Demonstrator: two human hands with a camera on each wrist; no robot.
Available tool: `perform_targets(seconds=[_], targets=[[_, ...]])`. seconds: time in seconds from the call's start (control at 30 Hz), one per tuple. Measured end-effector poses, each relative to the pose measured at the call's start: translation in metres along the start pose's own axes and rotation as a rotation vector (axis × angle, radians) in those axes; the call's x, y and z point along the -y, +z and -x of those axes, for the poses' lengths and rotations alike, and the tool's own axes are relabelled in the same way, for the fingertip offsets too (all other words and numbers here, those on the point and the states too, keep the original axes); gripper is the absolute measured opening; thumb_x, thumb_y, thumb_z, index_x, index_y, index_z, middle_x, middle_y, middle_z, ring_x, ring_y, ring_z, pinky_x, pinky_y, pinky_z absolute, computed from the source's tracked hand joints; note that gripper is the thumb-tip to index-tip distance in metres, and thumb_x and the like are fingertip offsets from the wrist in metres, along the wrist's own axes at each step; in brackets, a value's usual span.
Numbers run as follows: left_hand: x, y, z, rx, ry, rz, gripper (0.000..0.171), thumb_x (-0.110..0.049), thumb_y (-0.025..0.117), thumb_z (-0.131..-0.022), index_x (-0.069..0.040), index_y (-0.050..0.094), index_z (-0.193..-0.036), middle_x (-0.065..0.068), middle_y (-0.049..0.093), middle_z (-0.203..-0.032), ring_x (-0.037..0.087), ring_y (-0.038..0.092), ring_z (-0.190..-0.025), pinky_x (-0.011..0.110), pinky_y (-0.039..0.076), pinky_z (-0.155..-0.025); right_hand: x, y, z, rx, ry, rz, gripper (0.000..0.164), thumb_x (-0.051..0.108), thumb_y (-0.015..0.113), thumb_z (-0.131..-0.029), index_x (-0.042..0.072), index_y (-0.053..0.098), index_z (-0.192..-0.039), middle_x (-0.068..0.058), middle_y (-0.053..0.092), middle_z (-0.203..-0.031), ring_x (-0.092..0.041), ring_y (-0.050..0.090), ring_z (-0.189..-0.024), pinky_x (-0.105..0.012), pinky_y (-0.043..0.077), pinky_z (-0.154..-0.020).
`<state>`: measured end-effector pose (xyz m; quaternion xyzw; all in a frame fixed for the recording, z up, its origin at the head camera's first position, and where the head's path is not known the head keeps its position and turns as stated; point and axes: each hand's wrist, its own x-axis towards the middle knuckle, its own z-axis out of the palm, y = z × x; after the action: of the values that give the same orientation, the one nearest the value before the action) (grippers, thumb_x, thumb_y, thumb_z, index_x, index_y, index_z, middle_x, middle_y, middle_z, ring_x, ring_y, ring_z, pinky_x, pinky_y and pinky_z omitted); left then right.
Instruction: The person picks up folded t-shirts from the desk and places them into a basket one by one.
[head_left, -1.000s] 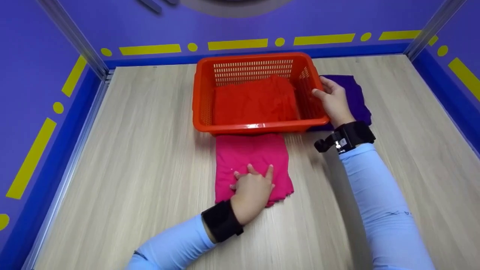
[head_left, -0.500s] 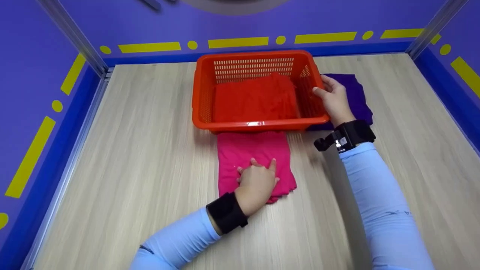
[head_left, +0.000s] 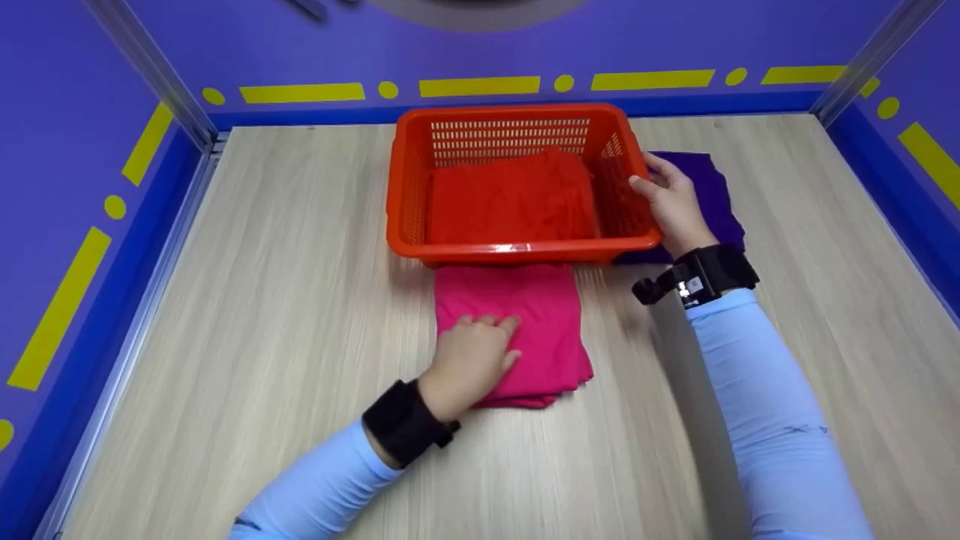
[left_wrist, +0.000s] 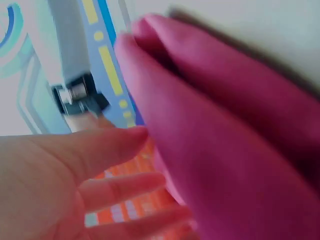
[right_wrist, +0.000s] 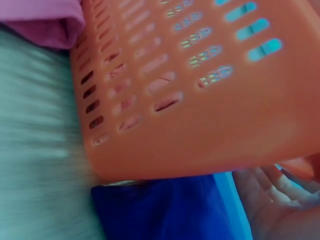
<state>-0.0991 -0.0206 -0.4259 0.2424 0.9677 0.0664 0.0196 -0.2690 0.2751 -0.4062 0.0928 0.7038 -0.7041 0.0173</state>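
A folded pink cloth (head_left: pixel 544 322) lies on the table in front of the red basket (head_left: pixel 517 251). My left hand (head_left: pixel 469 360) rests over its left part, fingers extended. In the left wrist view, the thumb and fingers lie along the folded edge of the pink cloth (left_wrist: pixel 200 130), without closing round it. At the basket's right end, my right hand (head_left: pixel 675 206) grips the rim, thumb on top and fingers on the outer side. Inside the basket is a folded red cloth (head_left: pixel 510 199). Partly hidden behind the right hand, a purple cloth (head_left: pixel 712 191) lies on the table.
A blue-purple wall with yellow marks (head_left: pixel 480 86) stands right behind the basket, and side walls bound the table (head_left: pixel 285 300) left and right. In the right wrist view, the slotted basket wall (right_wrist: pixel 200 130) stands beside the purple cloth (right_wrist: pixel 165 210).
My left hand has slid left across the pink cloth, after pressing its middle with spread fingers. The pink cloth shifted slightly right earlier. My right hand keeps its grip on the basket.
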Motion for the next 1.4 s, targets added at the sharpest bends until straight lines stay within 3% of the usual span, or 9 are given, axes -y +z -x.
perform_targets(seconds=[0.23,0.47,0.5,0.6,0.73,0.83,1.07,1.23,1.4], targets=[[0.046,0.002,0.005,-0.047,-0.012,0.299,0.048,-0.023,0.08,-0.088,-0.003,0.067,-0.13,0.018,0.065,-0.127,0.039,0.058,-0.117,0.047,0.049,-0.1,-0.002,-0.005,0.021,0.017,0.006,-0.059,0.068,0.009,0.059,-0.101,0.007,0.026,-0.16,-0.013,0.05,-0.138,-0.022,0.054,-0.121,-0.026,0.053,-0.093],[0.086,0.009,0.008,-0.05,-0.16,0.693,0.061,-0.009,0.082,-0.084,0.0,0.058,-0.139,0.024,0.049,-0.14,0.039,0.056,-0.122,0.047,0.047,-0.104,-0.02,-0.013,0.062,0.155,0.066,-0.234,0.071,0.028,0.059,-0.103,-0.003,0.023,-0.156,-0.005,0.058,-0.125,-0.017,0.061,-0.113,-0.034,0.053,-0.099],[0.09,0.01,0.008,-0.042,-0.185,0.756,0.063,-0.007,0.082,-0.084,0.0,0.056,-0.141,0.025,0.048,-0.141,0.038,0.057,-0.121,0.046,0.049,-0.102,-0.024,-0.014,0.068,0.191,0.088,-0.245,0.071,0.031,0.058,-0.103,-0.004,0.023,-0.155,-0.004,0.06,-0.114,-0.018,0.062,-0.111,-0.038,0.051,-0.102],[0.101,0.012,0.01,0.005,-0.266,0.991,0.066,-0.005,0.077,-0.087,0.002,0.048,-0.147,0.027,0.049,-0.143,0.036,0.061,-0.119,0.04,0.054,-0.096,-0.035,-0.017,0.081,0.298,0.18,-0.243,0.076,0.039,0.053,-0.104,-0.002,0.017,-0.157,-0.012,0.065,-0.124,-0.025,0.064,-0.116,-0.052,0.042,-0.108],[0.112,0.012,0.013,0.113,-0.383,1.319,0.064,-0.006,0.068,-0.094,0.004,0.038,-0.15,0.028,0.053,-0.139,0.033,0.064,-0.115,0.037,0.056,-0.093,-0.049,-0.019,0.093,0.43,0.305,-0.19,0.081,0.046,0.046,-0.106,-0.001,0.01,-0.16,-0.03,0.036,-0.155,-0.036,0.057,-0.129,-0.055,0.044,-0.106],[0.116,0.012,0.017,0.206,-0.458,1.492,0.063,-0.01,0.064,-0.098,0.005,0.034,-0.152,0.023,0.059,-0.129,0.027,0.068,-0.104,0.038,0.057,-0.091,-0.056,-0.019,0.1,0.525,0.369,-0.186,0.075,0.039,0.043,-0.109,-0.004,0.009,-0.16,-0.032,0.029,-0.158,-0.036,0.056,-0.13,-0.054,0.046,-0.105],[0.118,0.018,0.022,0.321,-0.465,1.664,0.057,-0.012,0.057,-0.102,0.007,0.035,-0.151,0.008,0.062,-0.104,0.018,0.069,-0.085,0.038,0.06,-0.083,-0.064,-0.008,0.105,0.669,0.459,-0.236,0.058,0.019,0.041,-0.11,-0.008,0.02,-0.155,-0.022,0.055,-0.14,-0.032,0.06,-0.123,-0.052,0.045,-0.107],[0.114,0.022,0.021,0.322,-0.446,1.756,0.028,-0.011,0.055,-0.103,0.001,0.053,-0.128,0.005,0.069,-0.099,0.021,0.072,-0.091,0.038,0.061,-0.081,-0.067,0.007,0.106,0.686,0.485,-0.281,0.024,0.016,0.04,-0.109,0.002,0.053,-0.125,-0.016,0.064,-0.125,-0.031,0.063,-0.116,-0.047,0.05,-0.103],[0.11,0.028,0.018,0.332,-0.417,1.832,0.026,-0.005,0.053,-0.102,0.001,0.054,-0.127,0.006,0.073,-0.099,0.022,0.072,-0.094,0.036,0.061,-0.078,-0.07,0.018,0.106,0.717,0.511,-0.343,0.025,0.016,0.035,-0.11,0.009,0.059,-0.109,-0.011,0.066,-0.113,-0.027,0.065,-0.108,-0.04,0.053,-0.097]])
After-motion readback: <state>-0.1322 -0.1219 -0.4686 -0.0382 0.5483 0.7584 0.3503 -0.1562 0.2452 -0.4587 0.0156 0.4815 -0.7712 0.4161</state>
